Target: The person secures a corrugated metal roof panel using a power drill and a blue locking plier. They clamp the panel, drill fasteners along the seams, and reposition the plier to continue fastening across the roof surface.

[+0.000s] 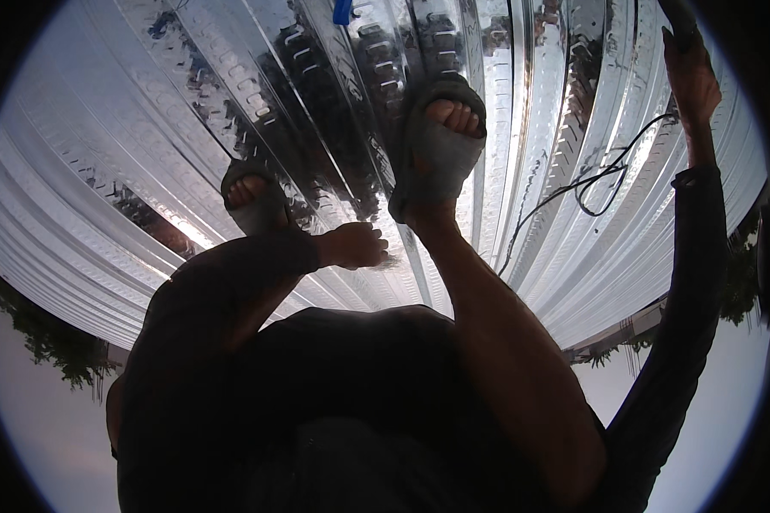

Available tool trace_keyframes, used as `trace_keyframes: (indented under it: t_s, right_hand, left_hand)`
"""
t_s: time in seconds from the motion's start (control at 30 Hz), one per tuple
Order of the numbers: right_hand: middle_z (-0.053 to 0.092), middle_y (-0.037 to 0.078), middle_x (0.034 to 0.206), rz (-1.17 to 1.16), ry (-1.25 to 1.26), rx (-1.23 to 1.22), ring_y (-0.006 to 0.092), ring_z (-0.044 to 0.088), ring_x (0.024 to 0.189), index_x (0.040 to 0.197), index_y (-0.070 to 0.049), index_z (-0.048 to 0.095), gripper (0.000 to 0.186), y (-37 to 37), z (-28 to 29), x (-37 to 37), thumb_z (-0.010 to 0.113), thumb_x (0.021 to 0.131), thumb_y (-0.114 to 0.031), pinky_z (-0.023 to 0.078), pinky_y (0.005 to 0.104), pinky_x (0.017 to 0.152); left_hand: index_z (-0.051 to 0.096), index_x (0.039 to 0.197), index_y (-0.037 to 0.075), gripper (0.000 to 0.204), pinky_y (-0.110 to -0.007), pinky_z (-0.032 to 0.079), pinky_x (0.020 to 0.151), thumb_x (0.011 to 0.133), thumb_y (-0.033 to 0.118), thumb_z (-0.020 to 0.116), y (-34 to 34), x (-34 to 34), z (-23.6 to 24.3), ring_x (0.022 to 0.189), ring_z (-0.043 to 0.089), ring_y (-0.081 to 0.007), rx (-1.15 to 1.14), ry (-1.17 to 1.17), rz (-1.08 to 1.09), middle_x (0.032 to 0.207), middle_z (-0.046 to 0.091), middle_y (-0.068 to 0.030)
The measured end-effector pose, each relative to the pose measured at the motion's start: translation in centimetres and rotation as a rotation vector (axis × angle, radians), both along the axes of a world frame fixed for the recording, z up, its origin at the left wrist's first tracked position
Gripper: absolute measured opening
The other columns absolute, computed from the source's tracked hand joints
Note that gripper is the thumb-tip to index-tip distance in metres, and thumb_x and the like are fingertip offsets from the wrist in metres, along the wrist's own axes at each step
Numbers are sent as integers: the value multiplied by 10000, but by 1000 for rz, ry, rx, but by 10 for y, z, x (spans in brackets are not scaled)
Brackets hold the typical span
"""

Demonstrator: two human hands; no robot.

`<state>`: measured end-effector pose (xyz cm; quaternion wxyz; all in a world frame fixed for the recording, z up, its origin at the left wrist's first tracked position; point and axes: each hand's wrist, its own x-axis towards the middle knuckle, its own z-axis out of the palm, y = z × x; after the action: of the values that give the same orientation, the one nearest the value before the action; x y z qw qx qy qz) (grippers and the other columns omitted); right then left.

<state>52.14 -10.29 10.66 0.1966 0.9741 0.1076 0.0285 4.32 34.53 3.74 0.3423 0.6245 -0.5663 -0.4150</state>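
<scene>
Shiny ribbed corrugated metal sheeting [231, 111] fills the view, and no work on it shows as begun. The left hand [355, 245] rests fisted on it, clamped on nothing visible. The right hand [691, 73] reaches far out; whether it grips anything cannot be told. A thin black cable [573, 184] loops below that hand, and grey sandalled feet [441, 145] stand between the hands.

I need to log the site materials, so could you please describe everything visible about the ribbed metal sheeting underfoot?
The shiny silver corrugated metal sheeting fills the upper picture, with long parallel ribs and rows of small embossed dents. It mirrors dark shapes. Two feet in grey open-toed sandals stand on it, a thin black cable loops across it, and the left hand reaches down near it.
</scene>
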Motion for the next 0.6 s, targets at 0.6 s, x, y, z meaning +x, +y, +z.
trace_keyframes:
  t_s: [0.6]
  right_hand:
    - [594, 171, 1335, 96, 30, 251, 440, 694, 964, 1429, -96, 449, 651, 24, -6, -24, 733, 867, -260, 610, 510, 716]
  left_hand:
    - [589, 1003, 121, 221, -302, 468, 759, 1004, 336, 540, -24, -140, -97, 874, 544, -116, 317, -3291, -61, 884, 517, 24]
